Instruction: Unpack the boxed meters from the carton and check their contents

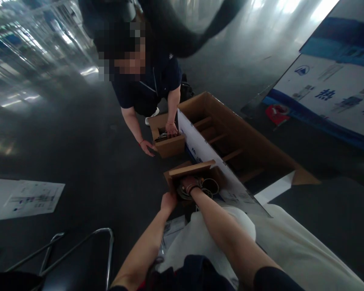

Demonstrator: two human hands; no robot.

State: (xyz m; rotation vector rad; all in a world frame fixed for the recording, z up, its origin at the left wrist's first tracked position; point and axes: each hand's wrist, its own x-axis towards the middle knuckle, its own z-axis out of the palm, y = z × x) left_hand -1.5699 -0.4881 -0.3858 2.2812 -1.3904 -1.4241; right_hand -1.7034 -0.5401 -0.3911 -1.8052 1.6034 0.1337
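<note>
A small open cardboard box sits on the dark floor just in front of my knees, holding coiled cables. My right hand reaches down into it among the coils; its fingers are hidden inside the box. My left hand grips the box's near left edge, fingers closed on the cardboard. My light trousers fill the bottom of the view.
A long open cardboard carton with wooden slats lies to the right. Across from me a crouching person has one hand in a second small box and the other on the floor. Printed sheets lie left; a chair frame stands near.
</note>
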